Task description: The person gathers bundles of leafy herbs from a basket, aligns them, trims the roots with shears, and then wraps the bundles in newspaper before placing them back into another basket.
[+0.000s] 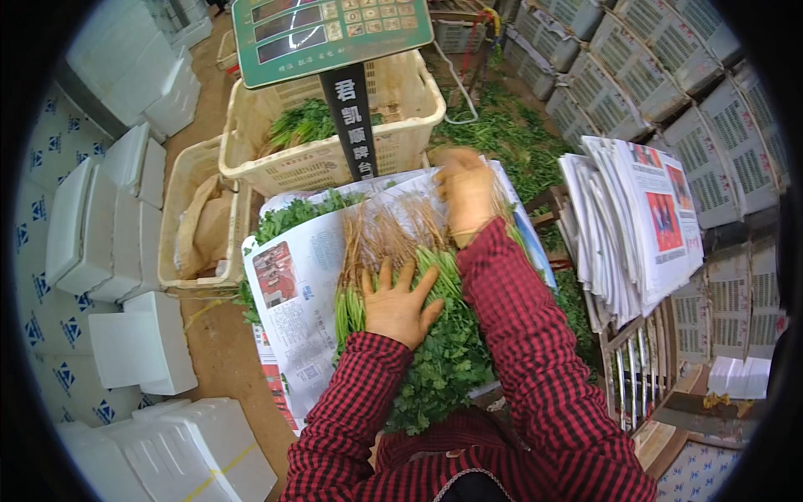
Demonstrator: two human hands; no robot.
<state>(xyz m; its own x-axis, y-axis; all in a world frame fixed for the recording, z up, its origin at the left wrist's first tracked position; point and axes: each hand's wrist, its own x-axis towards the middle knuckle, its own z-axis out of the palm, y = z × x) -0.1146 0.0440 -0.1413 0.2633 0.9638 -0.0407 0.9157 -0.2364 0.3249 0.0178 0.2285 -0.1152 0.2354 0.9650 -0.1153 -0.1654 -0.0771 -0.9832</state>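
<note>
A bunch of leafy green herbs (445,351) with brown roots lies on newspaper sheets (295,263), its leaves towards me and its roots pointing away. My left hand (398,304) rests palm down on the stems, fingers spread. Blurred by motion, my right hand (464,182) is over the far right part of the roots and the paper's far edge; its fingers look curled, and whether they grip anything cannot be told. More green leaves (301,216) show beneath the paper at the left. Just beyond stands a weighing scale's green display (332,37) on a black post (351,119).
A cream plastic crate (401,141) with more herbs stands behind the post, and another crate (166,251) is at left. Folded newspapers (640,232) are stacked at right. White foam boxes (150,345) line the left side; slotted crates (646,69) are piled at right. Loose greens (521,138) litter the floor.
</note>
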